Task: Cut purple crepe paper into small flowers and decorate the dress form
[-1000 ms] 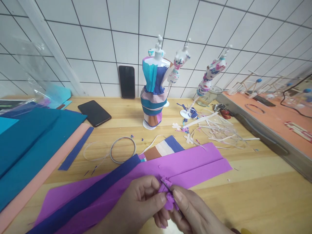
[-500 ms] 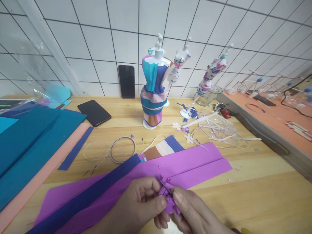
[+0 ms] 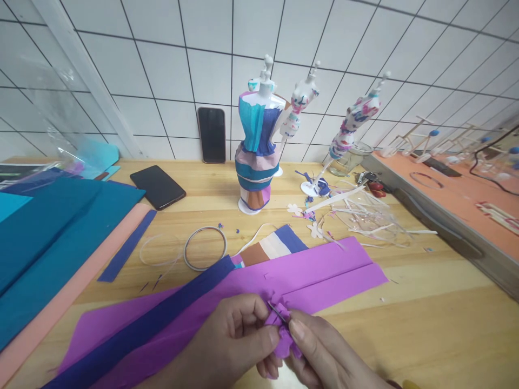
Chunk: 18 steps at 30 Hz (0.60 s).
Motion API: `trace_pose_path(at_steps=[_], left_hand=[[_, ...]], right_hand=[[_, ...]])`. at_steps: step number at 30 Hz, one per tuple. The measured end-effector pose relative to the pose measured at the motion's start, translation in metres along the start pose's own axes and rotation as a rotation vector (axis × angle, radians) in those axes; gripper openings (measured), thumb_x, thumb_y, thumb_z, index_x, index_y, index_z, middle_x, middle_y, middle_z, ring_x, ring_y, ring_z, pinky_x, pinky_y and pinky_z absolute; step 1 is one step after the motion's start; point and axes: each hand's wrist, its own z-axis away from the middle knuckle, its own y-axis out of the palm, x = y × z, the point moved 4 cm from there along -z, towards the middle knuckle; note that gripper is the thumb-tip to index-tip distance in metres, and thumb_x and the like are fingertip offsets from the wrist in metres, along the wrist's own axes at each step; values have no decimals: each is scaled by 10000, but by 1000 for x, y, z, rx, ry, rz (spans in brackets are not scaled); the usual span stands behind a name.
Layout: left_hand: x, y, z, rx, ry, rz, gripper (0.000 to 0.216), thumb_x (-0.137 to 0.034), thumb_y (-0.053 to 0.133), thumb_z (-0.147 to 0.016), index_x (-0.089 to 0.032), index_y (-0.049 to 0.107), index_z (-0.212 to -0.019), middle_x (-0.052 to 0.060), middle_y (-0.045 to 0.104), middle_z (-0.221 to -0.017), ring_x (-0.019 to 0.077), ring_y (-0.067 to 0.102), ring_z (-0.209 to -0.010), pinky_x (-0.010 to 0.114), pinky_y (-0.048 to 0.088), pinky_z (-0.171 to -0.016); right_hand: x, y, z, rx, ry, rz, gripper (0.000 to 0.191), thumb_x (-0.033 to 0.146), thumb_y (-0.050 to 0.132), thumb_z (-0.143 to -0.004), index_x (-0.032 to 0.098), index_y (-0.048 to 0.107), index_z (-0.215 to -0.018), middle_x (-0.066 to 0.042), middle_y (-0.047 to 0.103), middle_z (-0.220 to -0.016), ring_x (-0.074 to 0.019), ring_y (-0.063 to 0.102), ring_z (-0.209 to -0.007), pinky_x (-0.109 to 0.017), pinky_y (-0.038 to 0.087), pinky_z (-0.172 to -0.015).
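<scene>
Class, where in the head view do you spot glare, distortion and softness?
Head view: glare on the plastic bag and the dressed mannequin's bare shoulder; the wall's tile lines splay outward, as wide lenses tend to make them; the leftmost blue ball and the purple piece's folds look slightly soft.

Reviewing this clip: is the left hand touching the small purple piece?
Touching. The head view shows the left hand pinching the small purple piece, thumb over its edge.

Left hand (image 3: 239, 337), purple piece (image 3: 284, 346), dark tool (image 3: 278, 312), right hand (image 3: 324, 346)
</scene>
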Motion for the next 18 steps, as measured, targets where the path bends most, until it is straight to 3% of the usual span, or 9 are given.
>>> trace_pose_path(at_steps=[8,18], left_hand=[[-3,2,1,4,5,-20,184,-277,654,-707,-153,529,-653,-1,630,-548,98,562,-484,218,455,-511],[-5,4,2,1,-9,-72,124,-225,610,-700,-158,522,-646,-9,622,-553,96,558,-495,226,462,-528]], right_hand=[[0,-6,2,-76,-38,106,509,595,372,-910,228,723,-949,-45,659,-688,-146,523,-487,-238,521,-531],[1,0,1,3,-1,113,624,637,251,-916,217,701,-1018,-35,626,-709,-126,498,-532,-235,490,-566]])
